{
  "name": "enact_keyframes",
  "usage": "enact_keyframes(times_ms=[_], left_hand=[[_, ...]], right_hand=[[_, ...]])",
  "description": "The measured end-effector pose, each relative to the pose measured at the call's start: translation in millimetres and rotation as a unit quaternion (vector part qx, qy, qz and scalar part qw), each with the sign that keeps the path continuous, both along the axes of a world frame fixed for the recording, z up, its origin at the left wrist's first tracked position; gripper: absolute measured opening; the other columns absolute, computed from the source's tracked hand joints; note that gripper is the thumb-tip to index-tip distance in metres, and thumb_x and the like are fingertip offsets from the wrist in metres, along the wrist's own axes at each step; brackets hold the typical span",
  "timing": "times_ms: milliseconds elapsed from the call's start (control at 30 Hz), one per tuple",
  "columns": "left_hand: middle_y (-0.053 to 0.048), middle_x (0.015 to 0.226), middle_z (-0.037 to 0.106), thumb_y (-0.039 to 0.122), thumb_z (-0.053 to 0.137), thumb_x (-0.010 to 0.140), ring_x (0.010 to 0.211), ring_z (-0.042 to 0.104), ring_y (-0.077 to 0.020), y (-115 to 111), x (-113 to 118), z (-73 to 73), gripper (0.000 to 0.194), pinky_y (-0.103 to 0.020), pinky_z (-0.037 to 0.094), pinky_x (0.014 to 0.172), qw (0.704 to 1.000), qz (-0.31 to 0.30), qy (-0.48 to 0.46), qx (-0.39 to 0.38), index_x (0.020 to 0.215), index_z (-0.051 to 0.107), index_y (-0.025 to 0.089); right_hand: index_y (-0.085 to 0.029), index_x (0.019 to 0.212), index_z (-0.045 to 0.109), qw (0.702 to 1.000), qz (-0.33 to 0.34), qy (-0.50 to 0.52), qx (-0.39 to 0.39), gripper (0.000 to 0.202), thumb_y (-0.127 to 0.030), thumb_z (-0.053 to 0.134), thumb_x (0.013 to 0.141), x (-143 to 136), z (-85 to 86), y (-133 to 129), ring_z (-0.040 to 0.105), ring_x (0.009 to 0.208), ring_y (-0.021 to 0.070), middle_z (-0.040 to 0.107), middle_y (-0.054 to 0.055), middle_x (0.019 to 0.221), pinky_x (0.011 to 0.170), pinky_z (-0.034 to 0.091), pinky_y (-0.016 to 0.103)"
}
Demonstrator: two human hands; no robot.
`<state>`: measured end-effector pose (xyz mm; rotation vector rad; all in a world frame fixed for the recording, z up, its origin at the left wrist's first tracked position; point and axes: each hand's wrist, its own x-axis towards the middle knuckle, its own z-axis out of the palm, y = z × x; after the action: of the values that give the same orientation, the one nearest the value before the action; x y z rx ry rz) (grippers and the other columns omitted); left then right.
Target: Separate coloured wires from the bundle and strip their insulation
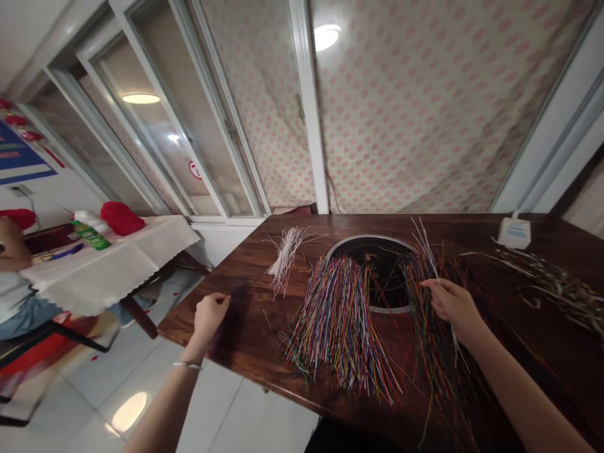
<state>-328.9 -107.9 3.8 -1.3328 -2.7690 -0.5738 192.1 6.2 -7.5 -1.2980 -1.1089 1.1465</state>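
Observation:
My right hand (453, 306) is closed around a few thin white strands (427, 248), which stick out above and below the fingers. It hovers over a darker pile of coloured strands (431, 352) on the right. My left hand (211, 316) is held over the table's left edge with its fingers pinched together; whatever may be between them is too small to make out. A thick bundle of multicoloured strands (337, 321) lies between my hands. Beyond it to the left is a loose bundle of white strands (285, 255).
A round black plate with a silver rim (387, 308) is set in the dark wooden table (245, 377). Tangled pale strands (561, 289) and a small white box (514, 233) are at right. On the left, a person (14, 277) sits by a white-clothed table (117, 270) holding a green bottle (91, 235) and red yarn (121, 218).

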Motion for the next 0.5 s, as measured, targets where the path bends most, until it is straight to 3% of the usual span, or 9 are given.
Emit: enact_keyframes(times_ms=[100,367,500], left_hand=[[-0.011,0.088,0.066,0.039,0.049,0.071,0.087,0.06,-0.0269,10.9,3.4,-5.9,0.029,-0.029,0.042,0.071,0.999,-0.029,-0.002,-0.012,0.084,0.062,0.016],[-0.018,0.102,0.058,0.052,0.049,0.066,0.1,0.052,-0.0311,15.6,6.9,-13.9,0.056,-0.034,0.037,0.084,0.995,-0.052,0.054,-0.069,0.1,0.052,0.008],[-0.016,0.096,0.06,0.037,0.052,0.064,0.097,0.054,-0.0299,21.6,3.1,-20.6,0.049,-0.035,0.04,0.082,0.995,-0.067,0.054,-0.048,0.103,0.048,0.008]], right_hand=[[-0.015,0.08,0.056,1.0,0.008,-0.008,0.003,0.025,-0.038,0.055,0.071,-2.0,2.4,-3.2,0.02,0.03,0.004,0.023,-0.011,0.039,0.032,0.012,0.018],[-0.013,0.082,0.057,1.0,0.015,-0.004,0.005,0.026,-0.036,0.055,0.069,-3.6,4.0,-4.7,0.02,0.03,0.0034,0.023,-0.011,0.037,0.031,0.012,0.017],[-0.012,0.08,0.059,0.999,0.016,-0.022,0.017,0.028,-0.037,0.055,0.069,-4.9,7.6,-7.1,0.022,0.029,0.0038,0.024,-0.011,0.036,0.03,0.014,0.017]])
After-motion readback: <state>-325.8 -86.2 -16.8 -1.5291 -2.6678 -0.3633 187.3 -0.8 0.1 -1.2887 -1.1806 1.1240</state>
